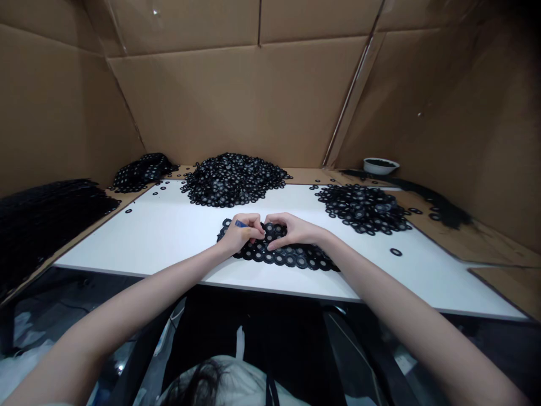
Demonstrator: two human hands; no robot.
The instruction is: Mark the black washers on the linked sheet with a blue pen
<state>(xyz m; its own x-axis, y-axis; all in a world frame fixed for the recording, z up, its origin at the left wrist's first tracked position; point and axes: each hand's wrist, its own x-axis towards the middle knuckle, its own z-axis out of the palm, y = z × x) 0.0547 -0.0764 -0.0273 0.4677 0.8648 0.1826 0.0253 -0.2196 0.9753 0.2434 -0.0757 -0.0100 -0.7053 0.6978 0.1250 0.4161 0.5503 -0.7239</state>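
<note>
A panel of joined black rings (291,259) with pale centres lies near the front of the white tabletop. My left hand (240,232) is closed in a pinch at the panel's upper left, around a small tool with a blue handle (241,224). The tool's tip is hidden by my fingers. Beside it, my right hand (296,230) curves over the panel, its thumb lying on the rings and its fingers on the far edge, holding that part. Both hands' fingertips are nearly together.
A large heap of loose black rings (232,180) stands at the back, with a smaller heap (361,207) at right. Black material is piled at far left (51,220). A white bowl (380,166) sits by the cardboard wall (236,101). One loose ring (396,252) lies right.
</note>
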